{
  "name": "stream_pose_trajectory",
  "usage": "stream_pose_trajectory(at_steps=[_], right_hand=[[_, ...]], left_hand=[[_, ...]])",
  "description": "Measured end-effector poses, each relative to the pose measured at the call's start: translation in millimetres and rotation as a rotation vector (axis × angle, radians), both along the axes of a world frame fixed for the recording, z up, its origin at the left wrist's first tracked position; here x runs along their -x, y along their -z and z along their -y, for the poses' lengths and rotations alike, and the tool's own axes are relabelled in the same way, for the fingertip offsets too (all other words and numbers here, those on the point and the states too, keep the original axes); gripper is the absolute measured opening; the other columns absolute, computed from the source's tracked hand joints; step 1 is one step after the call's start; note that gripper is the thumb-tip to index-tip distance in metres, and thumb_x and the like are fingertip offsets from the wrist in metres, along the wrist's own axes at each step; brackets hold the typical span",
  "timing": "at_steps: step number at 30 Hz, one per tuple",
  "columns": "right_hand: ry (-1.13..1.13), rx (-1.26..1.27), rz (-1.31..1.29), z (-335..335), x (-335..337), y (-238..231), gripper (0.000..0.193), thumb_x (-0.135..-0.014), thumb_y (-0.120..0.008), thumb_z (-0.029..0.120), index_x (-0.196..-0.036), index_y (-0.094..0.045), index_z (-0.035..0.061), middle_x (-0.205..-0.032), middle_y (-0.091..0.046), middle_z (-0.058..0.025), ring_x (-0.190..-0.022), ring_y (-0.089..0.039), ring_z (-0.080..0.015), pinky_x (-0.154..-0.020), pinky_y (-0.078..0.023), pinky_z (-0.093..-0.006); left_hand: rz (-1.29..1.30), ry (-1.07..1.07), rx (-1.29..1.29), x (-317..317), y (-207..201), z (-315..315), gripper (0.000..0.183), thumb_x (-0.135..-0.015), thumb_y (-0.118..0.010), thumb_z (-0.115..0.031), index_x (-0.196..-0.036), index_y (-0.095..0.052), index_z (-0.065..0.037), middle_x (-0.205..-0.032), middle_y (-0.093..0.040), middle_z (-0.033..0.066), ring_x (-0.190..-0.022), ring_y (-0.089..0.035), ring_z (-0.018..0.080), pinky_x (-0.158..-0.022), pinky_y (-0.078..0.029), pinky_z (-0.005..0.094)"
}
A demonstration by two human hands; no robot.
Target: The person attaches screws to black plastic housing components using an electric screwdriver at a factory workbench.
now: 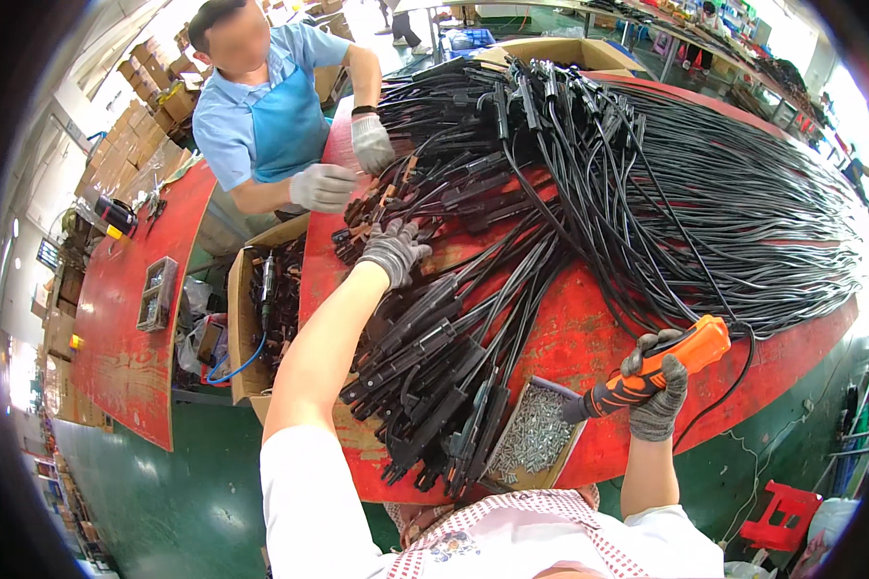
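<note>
My right hand point(655, 386), in a grey glove, is wrapped round an orange and black power screwdriver point(700, 343). The tool's dark tip end points left, over the edge of a tray point(534, 479) of small silver screws point(534, 431). My left hand point(396, 253), in a striped grey glove, reaches to the far left, its fingers apart over dark parts with copper-coloured pieces point(362, 217). Whether it touches one of them is hard to see. Between my arms lie bundled black plastic handles point(434, 357) with cables attached.
A red table point(589, 289) carries a large heap of black cables point(743, 203). Across it stands a co-worker point(280, 116) with gloved hands near the copper-coloured pieces. A cardboard box point(244, 328) holding parts and a tool stands left; a red stool point(780, 516) is at lower right.
</note>
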State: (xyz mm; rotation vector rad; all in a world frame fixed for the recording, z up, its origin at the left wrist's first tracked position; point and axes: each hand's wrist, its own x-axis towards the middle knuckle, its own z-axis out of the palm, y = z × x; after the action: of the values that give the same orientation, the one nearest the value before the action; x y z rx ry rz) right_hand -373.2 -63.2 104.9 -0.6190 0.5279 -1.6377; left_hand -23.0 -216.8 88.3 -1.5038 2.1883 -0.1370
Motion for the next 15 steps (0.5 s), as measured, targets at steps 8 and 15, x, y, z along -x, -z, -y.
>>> stream_pose_trajectory(at_steps=[8, 15], right_hand=[[0.056, -0.050, -0.116, 8, 15, 13, 0.038, -0.071, -0.062, 0.020, -0.102, -0.044, 0.0071, -0.088, -0.053, -0.0103, -0.065, -0.054, -0.0187, -0.057, -0.047, -0.0314], [0.031, -0.088, -0.095, 22, 8, 19, 0.037, -0.073, -0.061, 0.020, -0.102, -0.044, 0.0062, -0.088, -0.052, -0.0108, -0.066, -0.055, -0.0189, -0.057, -0.048, -0.0312]], left_hand=[[-0.215, -0.218, -0.112, -15, 11, 9, 0.065, -0.056, -0.068, -0.021, -0.116, -0.044, -0.020, -0.127, -0.028, 0.0155, -0.108, -0.040, 0.0341, -0.088, -0.038, 0.0383], [-0.197, -0.482, -0.157, -5, -5, 18, 0.074, -0.062, -0.059, -0.010, -0.127, -0.026, -0.023, -0.133, -0.020, 0.0195, -0.113, -0.036, 0.0380, -0.092, -0.035, 0.0402]])
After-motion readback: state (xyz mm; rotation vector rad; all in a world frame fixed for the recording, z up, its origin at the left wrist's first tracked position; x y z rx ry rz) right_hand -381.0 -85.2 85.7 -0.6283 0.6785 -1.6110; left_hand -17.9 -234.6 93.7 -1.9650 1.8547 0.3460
